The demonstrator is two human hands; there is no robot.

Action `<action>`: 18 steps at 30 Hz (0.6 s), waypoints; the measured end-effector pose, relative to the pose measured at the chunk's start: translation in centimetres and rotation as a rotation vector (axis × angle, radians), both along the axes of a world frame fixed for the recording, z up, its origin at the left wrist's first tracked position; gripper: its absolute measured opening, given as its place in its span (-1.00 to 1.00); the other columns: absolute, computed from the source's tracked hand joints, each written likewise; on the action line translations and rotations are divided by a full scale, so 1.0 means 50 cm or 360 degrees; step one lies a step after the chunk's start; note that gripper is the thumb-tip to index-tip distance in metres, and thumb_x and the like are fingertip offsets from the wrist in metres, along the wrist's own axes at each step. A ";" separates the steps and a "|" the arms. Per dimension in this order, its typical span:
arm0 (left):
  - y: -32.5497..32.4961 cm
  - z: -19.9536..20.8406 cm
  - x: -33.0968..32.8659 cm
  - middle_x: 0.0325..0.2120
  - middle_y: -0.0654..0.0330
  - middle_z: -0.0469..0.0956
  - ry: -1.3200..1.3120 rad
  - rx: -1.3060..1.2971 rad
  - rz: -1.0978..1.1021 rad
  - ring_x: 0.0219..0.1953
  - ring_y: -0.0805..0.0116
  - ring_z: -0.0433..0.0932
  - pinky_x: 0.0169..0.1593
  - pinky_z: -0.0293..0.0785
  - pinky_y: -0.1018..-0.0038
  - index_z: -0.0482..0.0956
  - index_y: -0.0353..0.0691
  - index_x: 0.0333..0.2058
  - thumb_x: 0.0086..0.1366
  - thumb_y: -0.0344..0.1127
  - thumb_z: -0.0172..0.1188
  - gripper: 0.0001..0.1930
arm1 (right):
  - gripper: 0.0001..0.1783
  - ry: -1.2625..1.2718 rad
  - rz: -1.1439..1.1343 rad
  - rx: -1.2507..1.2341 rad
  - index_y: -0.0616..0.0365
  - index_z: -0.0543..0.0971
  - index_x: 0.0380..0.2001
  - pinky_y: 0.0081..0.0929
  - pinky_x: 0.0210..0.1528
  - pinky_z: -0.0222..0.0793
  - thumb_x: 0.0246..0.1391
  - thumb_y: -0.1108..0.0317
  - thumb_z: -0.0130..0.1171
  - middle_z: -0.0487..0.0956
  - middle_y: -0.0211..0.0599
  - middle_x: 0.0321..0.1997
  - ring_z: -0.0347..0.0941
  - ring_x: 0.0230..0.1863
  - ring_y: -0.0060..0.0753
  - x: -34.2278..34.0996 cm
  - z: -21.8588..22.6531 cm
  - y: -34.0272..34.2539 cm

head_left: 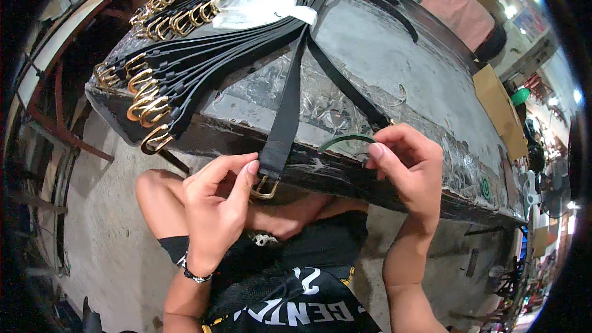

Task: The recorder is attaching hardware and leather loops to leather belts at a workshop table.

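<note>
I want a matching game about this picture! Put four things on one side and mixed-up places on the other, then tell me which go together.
Things
1. Green strip
2. Left hand
3. Fanned black belts
4. Cardboard

Places
A. By the right edge of the table
B. Pinched at one end by the right hand
C. Spread out on the left side, with gold buckles at their ends
D. Gripping the front belt near its buckle

Pairs
1-B, 2-D, 3-C, 4-A

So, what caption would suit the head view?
Left hand pinching a black belt near its gold buckle; right hand holding a green strip.
</note>
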State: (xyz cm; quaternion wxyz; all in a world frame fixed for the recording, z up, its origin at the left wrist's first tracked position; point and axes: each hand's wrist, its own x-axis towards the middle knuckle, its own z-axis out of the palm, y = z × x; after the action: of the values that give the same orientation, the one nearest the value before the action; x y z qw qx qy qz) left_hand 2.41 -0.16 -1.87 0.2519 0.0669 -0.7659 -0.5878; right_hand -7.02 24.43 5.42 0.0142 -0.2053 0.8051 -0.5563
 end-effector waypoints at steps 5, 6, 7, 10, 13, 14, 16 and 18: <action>0.012 -0.011 0.009 -0.42 0.21 0.65 0.0108 0.0469 -0.0076 -0.47 0.59 0.55 -0.48 0.44 0.66 0.57 -0.34 -0.14 0.48 -0.41 0.16 -0.89 | -0.88 -0.0096 0.0042 -0.0362 0.32 0.61 -0.22 -0.65 -0.34 0.48 0.24 0.47 0.26 0.71 -0.28 -0.38 0.60 -0.39 -0.60 0.033 -0.012 -0.034; 0.012 -0.013 0.010 -0.41 0.18 0.66 0.0167 0.0613 -0.0088 -0.49 0.59 0.54 -0.50 0.45 0.65 0.55 -0.33 -0.13 0.50 -0.41 0.14 -0.89 | -0.88 -0.0006 0.0065 -0.0411 0.33 0.60 -0.23 -0.58 -0.24 0.52 0.22 0.49 0.26 0.72 -0.21 -0.31 0.63 -0.31 -0.53 0.035 -0.023 -0.039; 0.007 -0.013 0.013 -0.37 0.08 0.66 0.0139 0.0591 -0.0167 -0.51 0.55 0.53 -0.49 0.49 0.61 0.49 -0.33 -0.14 0.53 -0.39 0.07 -0.88 | -0.88 0.0085 0.0086 -0.0461 0.34 0.60 -0.23 -0.51 -0.14 0.56 0.21 0.51 0.26 0.73 -0.13 -0.24 0.65 -0.24 -0.45 0.034 -0.034 -0.045; 0.017 -0.017 0.017 -0.35 -0.04 0.66 0.0184 0.0737 -0.0182 -0.47 0.43 0.56 -0.45 0.54 0.55 0.41 -0.32 -0.21 0.55 -0.35 -0.03 -0.84 | -0.89 0.0382 0.0208 -0.0585 0.36 0.59 -0.24 -0.37 0.06 0.52 0.18 0.55 0.25 0.70 -0.01 -0.11 0.63 -0.09 -0.31 0.013 -0.065 -0.064; 0.020 -0.035 0.018 -0.35 -0.12 0.65 0.0302 0.0813 -0.0212 -0.44 0.32 0.57 -0.38 0.59 0.46 0.32 -0.29 -0.29 0.54 -0.31 -0.12 -0.80 | -0.92 0.0433 0.0199 -0.0542 0.36 0.58 -0.28 -0.33 0.12 0.47 0.14 0.57 0.22 0.67 0.04 -0.05 0.60 -0.01 -0.25 0.008 -0.078 -0.074; 0.020 -0.036 0.019 -0.35 -0.12 0.65 0.0298 0.0815 -0.0209 -0.44 0.32 0.57 -0.38 0.59 0.46 0.32 -0.29 -0.29 0.54 -0.31 -0.12 -0.80 | -0.93 0.0455 0.0190 -0.0526 0.36 0.57 -0.30 -0.34 0.11 0.47 0.14 0.57 0.22 0.67 0.03 -0.07 0.60 -0.03 -0.26 0.007 -0.082 -0.076; 0.018 -0.040 0.020 -0.27 -0.12 0.65 0.0268 0.0831 -0.0316 -0.36 0.38 0.58 -0.28 0.61 0.49 0.33 -0.31 -0.29 0.57 -0.31 -0.14 -0.77 | -0.93 0.0479 0.0185 -0.0509 0.36 0.57 -0.31 -0.34 0.09 0.47 0.14 0.57 0.22 0.67 0.02 -0.08 0.60 -0.05 -0.27 0.007 -0.087 -0.070; 0.016 -0.044 0.018 -0.27 -0.12 0.66 0.0269 0.0788 -0.0324 -0.35 0.37 0.59 -0.28 0.62 0.48 0.31 -0.30 -0.28 0.58 -0.30 -0.15 -0.77 | -0.94 0.0506 0.0179 -0.0492 0.35 0.57 -0.31 -0.35 0.08 0.48 0.14 0.57 0.21 0.67 0.01 -0.10 0.60 -0.07 -0.28 0.007 -0.089 -0.067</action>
State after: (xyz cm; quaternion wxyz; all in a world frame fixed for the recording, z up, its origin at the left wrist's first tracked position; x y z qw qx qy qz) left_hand 3.30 0.65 -4.05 0.2306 -0.0003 -0.5779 -0.7828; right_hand -6.65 21.10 0.95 -0.1133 -0.3347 0.6897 -0.6320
